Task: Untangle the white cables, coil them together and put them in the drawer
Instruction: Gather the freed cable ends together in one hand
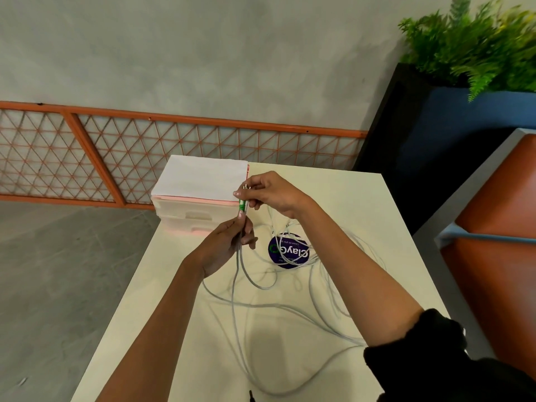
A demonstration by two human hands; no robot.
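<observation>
While loose loops of the white cables point(290, 309) sprawl across the near counter point(185, 329), the left hand point(229, 245) grips 2 strands upright, fingers closed around them. Just above, the right hand point(272, 192) pinches the green connector point(242, 206) between thumb and fingers. Beyond stands the drawer unit point(191, 211), both drawers shut.

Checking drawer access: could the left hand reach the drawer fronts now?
Probably yes: the drawer unit faces the left hand with nothing between, but its grip is full of white cables.
</observation>
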